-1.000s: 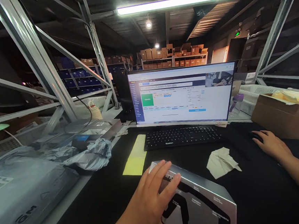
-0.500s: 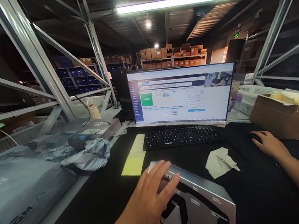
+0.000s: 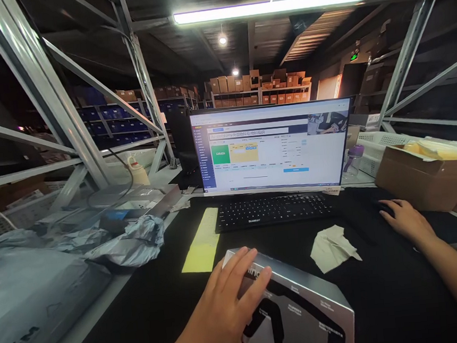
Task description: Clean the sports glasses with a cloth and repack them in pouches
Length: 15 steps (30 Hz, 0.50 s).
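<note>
My left hand [image 3: 234,304] grips the near left end of a silver-grey product box [image 3: 305,314] with black graphics and small white print. Its fingers lie over the top edge, while the thumb is hidden. The box is tilted at the front edge of the view, partly cut off. At the right, my right hand [image 3: 411,222] rests on a dark computer mouse [image 3: 387,205], most of which the hand covers. A black keyboard [image 3: 274,212] lies between the hands, below a lit monitor [image 3: 275,151] showing a page with green and yellow panels.
A yellow paper strip [image 3: 200,243] and a crumpled whitish cloth or tissue [image 3: 334,247] lie on the black mat [image 3: 144,307]. Grey plastic mailer bags [image 3: 43,300] crowd the left. An open cardboard box [image 3: 424,175] stands at the right, near a purple-topped bottle [image 3: 355,157].
A yellow panel has appeared beside the green one on the screen, and a small drop-down list there is gone. The view has shifted slightly; both hands keep their holds.
</note>
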Each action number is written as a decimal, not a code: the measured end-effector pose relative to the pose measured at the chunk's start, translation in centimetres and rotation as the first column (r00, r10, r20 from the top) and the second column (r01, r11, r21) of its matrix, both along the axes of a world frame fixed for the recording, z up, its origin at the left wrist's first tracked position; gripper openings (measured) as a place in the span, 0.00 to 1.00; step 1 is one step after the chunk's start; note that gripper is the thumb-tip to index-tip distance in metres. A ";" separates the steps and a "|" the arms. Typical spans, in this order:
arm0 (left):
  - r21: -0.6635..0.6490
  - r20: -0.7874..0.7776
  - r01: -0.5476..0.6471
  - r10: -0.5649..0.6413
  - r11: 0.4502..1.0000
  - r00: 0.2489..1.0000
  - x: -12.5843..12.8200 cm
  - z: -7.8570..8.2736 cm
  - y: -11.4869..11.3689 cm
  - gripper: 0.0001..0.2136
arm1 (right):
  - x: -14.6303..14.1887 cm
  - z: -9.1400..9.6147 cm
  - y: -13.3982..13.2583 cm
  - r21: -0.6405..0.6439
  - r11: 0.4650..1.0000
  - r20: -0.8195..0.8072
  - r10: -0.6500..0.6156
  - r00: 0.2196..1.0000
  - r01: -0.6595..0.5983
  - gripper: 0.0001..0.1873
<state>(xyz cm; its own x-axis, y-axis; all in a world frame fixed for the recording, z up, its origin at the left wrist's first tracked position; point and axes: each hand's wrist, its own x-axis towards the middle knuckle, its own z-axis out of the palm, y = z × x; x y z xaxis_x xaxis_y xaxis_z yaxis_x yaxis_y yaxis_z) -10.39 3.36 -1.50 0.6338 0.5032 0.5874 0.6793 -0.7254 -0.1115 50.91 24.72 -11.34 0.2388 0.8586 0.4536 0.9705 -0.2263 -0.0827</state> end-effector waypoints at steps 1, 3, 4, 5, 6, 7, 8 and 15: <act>0.002 -0.001 -0.001 0.001 1.000 1.000 0.0 0.0 0.0 0.43 | -0.2 0.1 -0.1 0.001 1.000 0.001 -0.007 1.000 0.007 0.28; 0.002 -0.007 -0.006 0.006 1.000 1.000 -0.1 -0.1 0.0 0.43 | -0.7 0.5 -0.4 0.002 1.000 0.004 -0.017 1.000 0.017 0.27; 0.003 -0.009 -0.009 0.009 1.000 1.000 -0.1 0.0 0.0 0.42 | -0.9 0.7 -0.6 0.002 1.000 0.006 -0.019 1.000 0.019 0.27; 0.006 -0.008 -0.007 0.007 1.000 1.000 -0.1 0.0 0.0 0.42 | -1.2 0.9 -0.8 0.003 1.000 0.008 -0.021 1.000 0.021 0.26; 0.008 -0.009 -0.008 0.008 1.000 1.000 -0.1 0.0 -0.1 0.42 | -1.4 1.1 -1.0 0.004 1.000 0.010 -0.018 1.000 0.018 0.26; 0.007 -0.012 -0.012 0.012 1.000 1.000 -0.1 0.0 -0.1 0.41 | -1.6 1.4 -1.2 0.005 1.000 0.014 -0.013 1.000 0.013 0.26; 0.003 -0.019 -0.017 0.017 1.000 1.000 -0.1 0.0 -0.1 0.41 | -1.8 1.6 -1.4 0.007 1.000 0.019 -0.006 1.000 0.006 0.26; 0.006 -0.023 -0.023 0.024 1.000 0.999 0.0 0.0 0.0 0.42 | -1.9 2.1 -2.2 0.074 0.995 0.092 0.065 0.994 -0.072 0.27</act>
